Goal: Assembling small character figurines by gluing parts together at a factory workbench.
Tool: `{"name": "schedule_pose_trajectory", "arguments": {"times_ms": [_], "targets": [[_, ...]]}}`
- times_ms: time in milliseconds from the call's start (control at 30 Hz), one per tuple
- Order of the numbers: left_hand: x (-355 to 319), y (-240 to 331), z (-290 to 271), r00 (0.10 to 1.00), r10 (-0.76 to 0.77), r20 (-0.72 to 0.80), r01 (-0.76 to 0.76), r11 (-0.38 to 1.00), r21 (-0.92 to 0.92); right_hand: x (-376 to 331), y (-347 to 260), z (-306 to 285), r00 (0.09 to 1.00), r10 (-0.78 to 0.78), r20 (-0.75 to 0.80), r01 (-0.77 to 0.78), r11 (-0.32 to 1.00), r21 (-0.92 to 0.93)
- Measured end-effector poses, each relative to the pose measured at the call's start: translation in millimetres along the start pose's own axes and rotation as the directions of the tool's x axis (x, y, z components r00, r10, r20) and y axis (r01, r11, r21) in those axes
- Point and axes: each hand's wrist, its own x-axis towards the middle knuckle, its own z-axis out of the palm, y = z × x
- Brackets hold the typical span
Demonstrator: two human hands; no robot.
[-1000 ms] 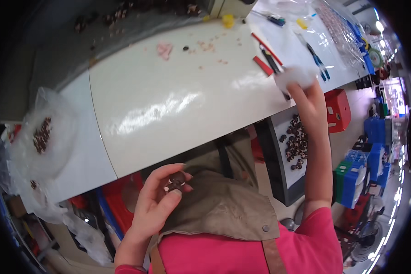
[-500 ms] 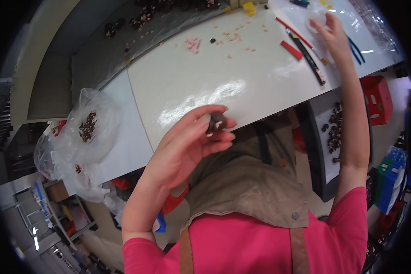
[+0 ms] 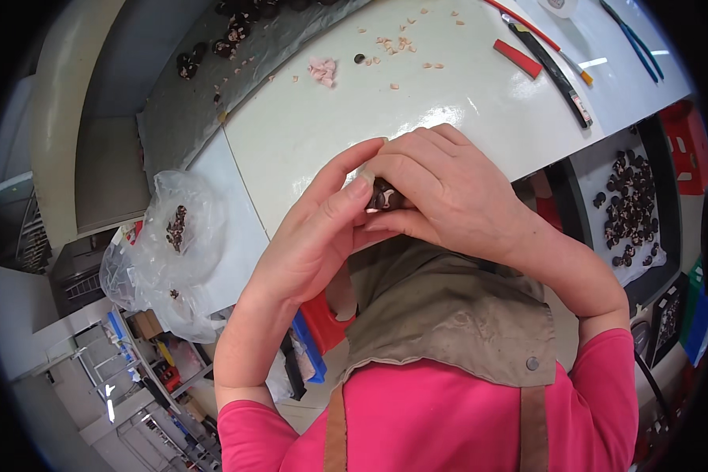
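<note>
A small dark brown rounded piece with pale pink markings is held in front of my body, just off the table's near edge. My left hand grips it from the left, with the thumb against its side. Curled over it from the other side, my right hand touches it with its fingers. The right fingertips are partly hidden, so I cannot tell whether they hold anything else. Farther back on the white table lie a crumpled pink lump, a black bead-like ball and several pale pink bits.
On the right lie a red-handled brush, a red strip, a black cutter knife and teal tweezers. A dark-rimmed tray holds many brown pieces. Clear plastic bags sit left; more brown pieces lie back left.
My right hand has come from the white round item at the far right of the table to the brown piece in my left hand. The view has shifted slightly.
</note>
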Motion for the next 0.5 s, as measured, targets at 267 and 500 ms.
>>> {"name": "schedule_pose_trajectory", "arguments": {"times_ms": [267, 500], "targets": [[10, -6, -1, 0.994, -0.078, 0.075, 0.085, 0.992, -0.092, -3, 11, 1, 0.991, -0.036, -0.131, 0.043, 0.998, 0.048], [14, -6, 13, 0.993, -0.109, 0.051, 0.116, 0.978, -0.174, -7, 18, -5, 0.985, -0.11, -0.133, 0.12, 0.991, 0.064]]}}
